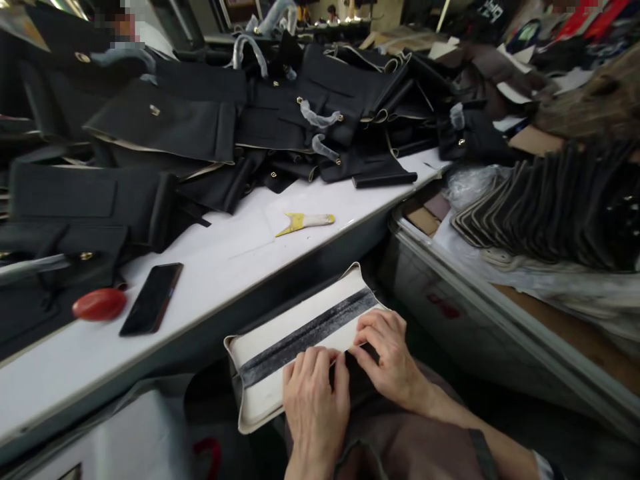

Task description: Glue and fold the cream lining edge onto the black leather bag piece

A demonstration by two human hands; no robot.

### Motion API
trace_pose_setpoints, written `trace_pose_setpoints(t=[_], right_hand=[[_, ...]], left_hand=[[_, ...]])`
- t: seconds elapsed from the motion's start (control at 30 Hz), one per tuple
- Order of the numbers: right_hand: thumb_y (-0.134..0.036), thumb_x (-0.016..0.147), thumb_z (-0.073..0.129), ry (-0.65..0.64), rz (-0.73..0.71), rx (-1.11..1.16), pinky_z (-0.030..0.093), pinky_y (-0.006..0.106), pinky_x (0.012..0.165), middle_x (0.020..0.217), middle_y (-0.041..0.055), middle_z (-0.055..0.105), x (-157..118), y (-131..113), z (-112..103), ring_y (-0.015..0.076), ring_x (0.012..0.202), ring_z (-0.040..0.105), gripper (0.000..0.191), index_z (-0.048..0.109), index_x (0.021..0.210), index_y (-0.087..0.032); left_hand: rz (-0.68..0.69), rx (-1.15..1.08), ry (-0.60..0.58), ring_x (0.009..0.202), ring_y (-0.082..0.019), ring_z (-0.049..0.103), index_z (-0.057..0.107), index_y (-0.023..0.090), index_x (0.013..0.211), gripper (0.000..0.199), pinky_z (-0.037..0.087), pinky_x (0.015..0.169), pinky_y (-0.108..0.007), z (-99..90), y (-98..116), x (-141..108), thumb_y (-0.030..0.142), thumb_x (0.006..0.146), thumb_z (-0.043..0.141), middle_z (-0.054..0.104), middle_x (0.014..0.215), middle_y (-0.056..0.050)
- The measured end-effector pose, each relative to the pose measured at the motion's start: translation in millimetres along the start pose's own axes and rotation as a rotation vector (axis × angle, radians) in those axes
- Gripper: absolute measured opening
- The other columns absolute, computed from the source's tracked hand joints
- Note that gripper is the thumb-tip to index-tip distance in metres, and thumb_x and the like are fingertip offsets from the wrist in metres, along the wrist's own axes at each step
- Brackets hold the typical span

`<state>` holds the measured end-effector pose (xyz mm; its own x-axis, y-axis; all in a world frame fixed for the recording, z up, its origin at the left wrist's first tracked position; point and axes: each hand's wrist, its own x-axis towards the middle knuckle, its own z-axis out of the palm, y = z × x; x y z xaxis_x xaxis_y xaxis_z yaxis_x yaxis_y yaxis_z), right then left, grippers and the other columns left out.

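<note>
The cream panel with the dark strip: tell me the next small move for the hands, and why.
Probably slide both hands along the dark strip, pressing as they go. The left hand and right hand rest side by side on the near edge of the cream panel, fingertips at the strip, and most of its length lies untouched beyond them.

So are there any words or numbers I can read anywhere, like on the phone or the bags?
No text here can be read.
Phone: screen dark, nothing on it.
Red marks on the metal bin at the right: too blurred to read.
White print on dark cloth at the top right: too blurred and cut off.
The panel under both hands: no print.
</note>
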<state>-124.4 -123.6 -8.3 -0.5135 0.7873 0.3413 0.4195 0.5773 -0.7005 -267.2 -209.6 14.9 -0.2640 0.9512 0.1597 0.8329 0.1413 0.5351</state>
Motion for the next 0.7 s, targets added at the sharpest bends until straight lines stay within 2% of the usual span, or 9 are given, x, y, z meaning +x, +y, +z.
trace_pose_setpoints(t=[0.23,0.33,0.4,0.47,0.57,0.7], right_hand=[[-0.019,0.087,0.061,0.041,0.036,-0.015,0.028,0.048,0.099,0.105,0.0063,0.054,1,-5,3,0.0263,0.111,0.045,0.008,0.054,0.084,-0.018],[-0.019,0.087,0.062,0.068,0.044,-0.055,0.025,0.051,0.105,0.116,0.0077,0.053,-1,-4,6,0.0295,0.123,0.040,0.009,0.053,0.084,-0.018],[-0.022,0.087,0.063,0.088,0.047,-0.087,0.023,0.052,0.108,0.124,0.0087,0.052,-3,-1,7,0.0313,0.130,0.036,0.010,0.054,0.090,-0.018],[-0.028,0.085,0.068,0.127,0.060,-0.136,0.023,0.053,0.109,0.131,0.0107,0.049,-3,4,7,0.0333,0.135,0.032,0.028,0.054,0.107,-0.018],[-0.041,0.078,0.076,0.171,0.096,-0.192,0.024,0.054,0.111,0.140,0.0142,0.043,-4,13,6,0.0359,0.138,0.028,0.068,0.043,0.133,-0.017],[-0.044,0.074,0.081,0.165,0.226,-0.092,0.025,0.052,0.115,0.154,0.0136,0.025,-6,22,6,0.0342,0.142,0.021,0.098,0.025,0.150,-0.019]], left_hand=[[-0.024,0.017,0.023,0.078,-0.022,0.053,0.055,0.020,0.088,0.012,0.031,0.074,-0.037,5.6,-3,0,0.029,0.096,0.054,0.059,0.081,-0.002],[-0.024,0.041,0.056,0.077,-0.022,0.054,0.053,0.020,0.091,0.013,0.032,0.074,-0.036,7.0,-6,1,0.032,0.095,0.055,0.059,0.080,-0.002],[0.007,0.079,0.031,0.076,-0.021,0.054,0.053,0.021,0.092,0.010,0.033,0.074,-0.035,6.7,-7,2,0.030,0.095,0.056,0.060,0.081,-0.001],[0.034,0.128,-0.004,0.075,-0.021,0.054,0.054,0.022,0.090,0.008,0.034,0.073,-0.034,5.3,-6,4,0.028,0.096,0.055,0.060,0.081,0.001],[0.042,0.175,-0.028,0.077,-0.021,0.055,0.056,0.023,0.089,0.010,0.034,0.073,-0.034,2.6,-2,7,0.026,0.097,0.051,0.060,0.085,0.000],[0.049,0.204,-0.050,0.077,-0.020,0.057,0.061,0.023,0.096,0.012,0.035,0.072,-0.035,-1.2,2,12,0.023,0.097,0.049,0.060,0.099,-0.003]])
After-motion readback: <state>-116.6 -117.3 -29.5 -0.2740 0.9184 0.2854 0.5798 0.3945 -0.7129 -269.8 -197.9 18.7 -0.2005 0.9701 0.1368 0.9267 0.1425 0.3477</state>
